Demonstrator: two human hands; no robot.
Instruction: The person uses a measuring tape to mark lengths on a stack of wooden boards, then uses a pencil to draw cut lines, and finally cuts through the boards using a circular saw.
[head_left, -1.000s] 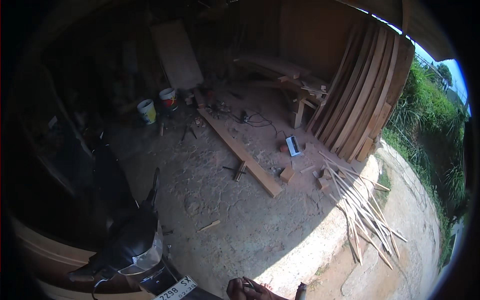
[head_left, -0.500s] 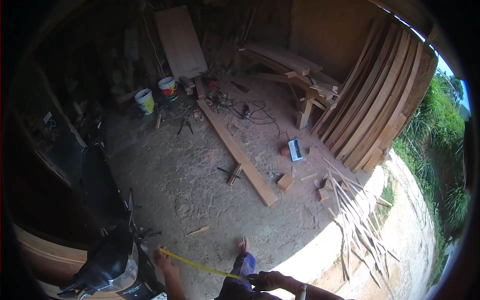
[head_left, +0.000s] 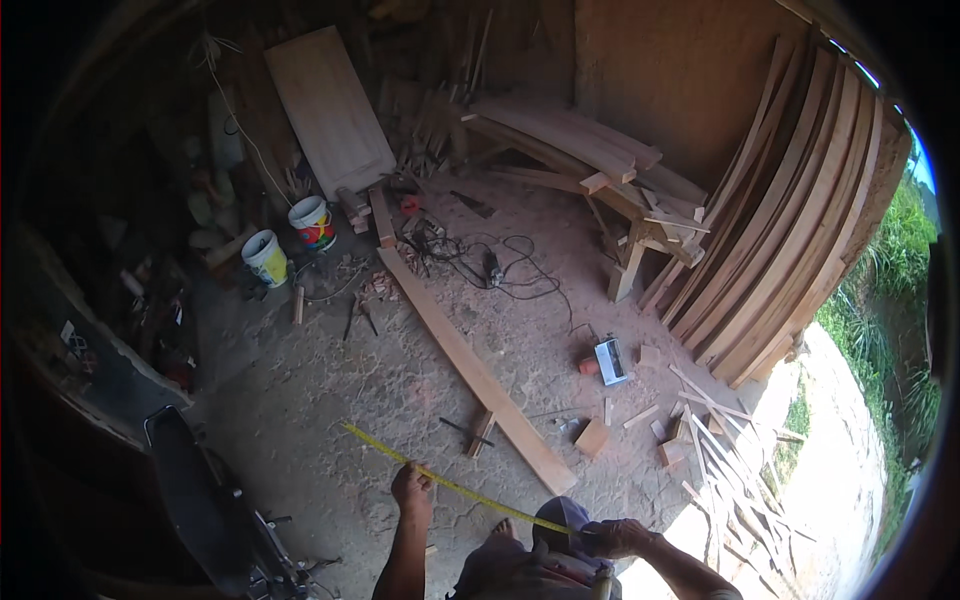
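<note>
A yellow tape measure [head_left: 484,496] is pulled out in front of me, its blade slanting down from left to right. My left hand [head_left: 411,490] pinches the blade partway along, and the free end sticks out beyond it over the concrete floor. Closed at the other end of the blade is my right hand [head_left: 616,538], just beside my knee; its fingers mostly hide the case. A long plank [head_left: 470,370] lies on the floor ahead of both hands, with a short wood block [head_left: 482,434] and a dark thin bar against its left side.
A parked motorcycle [head_left: 200,500] stands at my left. Two buckets [head_left: 265,260] are at the back left. A wooden workbench [head_left: 630,265] and tall leaning boards [head_left: 780,230] occupy the right. Thin offcuts [head_left: 735,470], a radio-like box [head_left: 610,361] and cables [head_left: 520,275] lie about.
My left hand has moved from near the motorcycle toward the plank and now grips farther along the blade, leaving its end free. My view has shifted left; the motorcycle sits lower.
</note>
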